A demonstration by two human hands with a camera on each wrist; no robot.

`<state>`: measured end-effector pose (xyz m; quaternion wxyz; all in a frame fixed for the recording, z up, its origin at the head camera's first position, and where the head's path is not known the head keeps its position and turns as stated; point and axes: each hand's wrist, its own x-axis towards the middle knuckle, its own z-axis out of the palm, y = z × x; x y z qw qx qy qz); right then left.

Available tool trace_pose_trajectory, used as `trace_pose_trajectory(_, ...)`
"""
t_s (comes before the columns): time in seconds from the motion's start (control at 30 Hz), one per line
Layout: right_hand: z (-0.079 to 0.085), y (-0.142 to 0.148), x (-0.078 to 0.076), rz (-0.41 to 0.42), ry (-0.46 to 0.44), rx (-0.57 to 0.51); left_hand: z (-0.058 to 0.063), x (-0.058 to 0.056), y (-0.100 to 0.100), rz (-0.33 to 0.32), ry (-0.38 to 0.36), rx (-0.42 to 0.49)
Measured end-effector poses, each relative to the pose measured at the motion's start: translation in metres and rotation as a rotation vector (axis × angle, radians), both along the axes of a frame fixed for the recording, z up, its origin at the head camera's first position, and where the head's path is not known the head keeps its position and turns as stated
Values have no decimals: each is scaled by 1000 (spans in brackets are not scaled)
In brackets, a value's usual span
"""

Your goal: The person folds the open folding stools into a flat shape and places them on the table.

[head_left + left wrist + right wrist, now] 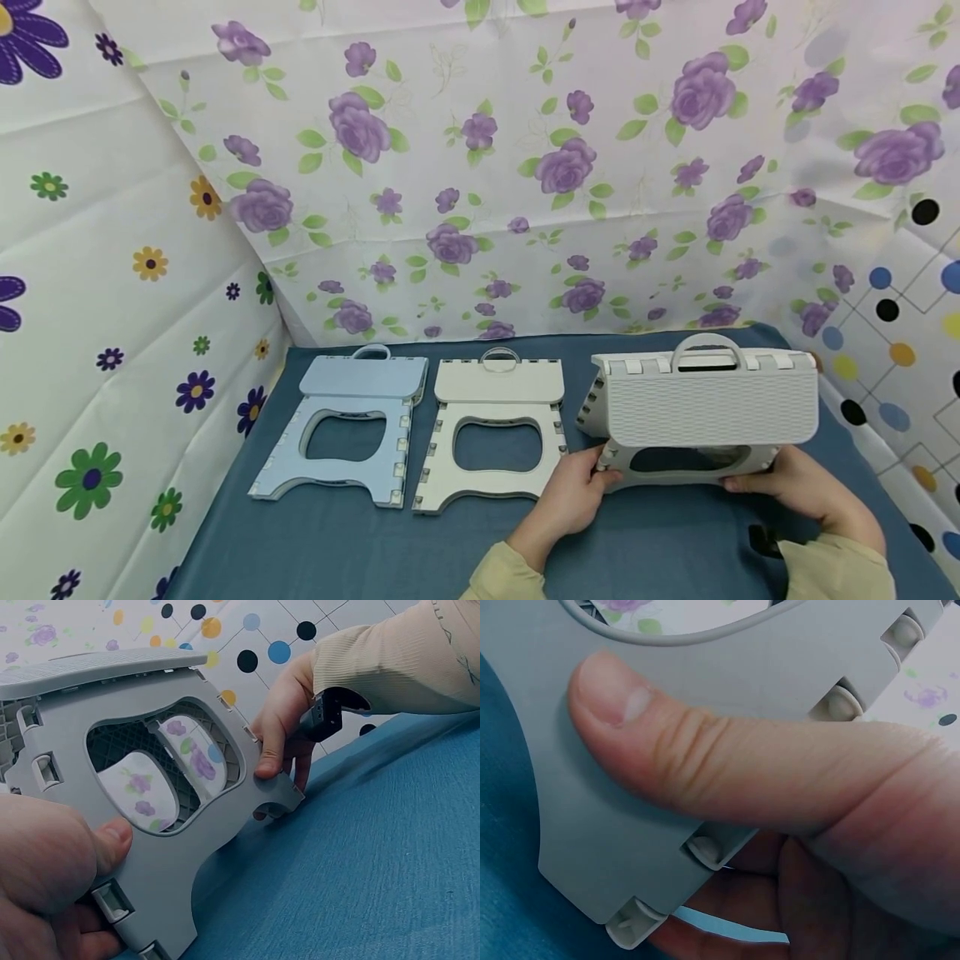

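Note:
A grey folding step stool stands partly unfolded at the right of the table, its ribbed top tilted toward me and its handle at the back edge. My left hand grips the left edge of its near leg panel, thumb on the front face and fingers behind. On the opposite edge of that panel, my right hand holds it the same way. In the right wrist view the thumb lies flat on the grey panel, with the fingers curled behind it. The left wrist view shows both hands on the panel's sides.
Left of the grey stool lie two folded step stools, a cream one and a light blue one. A blue cloth covers the table. Flowered sheets hang behind and at the left, a dotted one at the right.

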<state>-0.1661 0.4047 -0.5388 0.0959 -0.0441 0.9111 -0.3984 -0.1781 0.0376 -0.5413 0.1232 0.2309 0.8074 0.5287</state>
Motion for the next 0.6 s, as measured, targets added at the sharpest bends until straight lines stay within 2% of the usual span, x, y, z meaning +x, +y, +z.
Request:
trace_pose_trajectory(0.37,1,-3,2,0,0,-23,1,2,1,-3,-12,-8)
trace_pose_trajectory(0.6,4,-4,1,3,-18,-41,-1,2,2,4,10,-14)
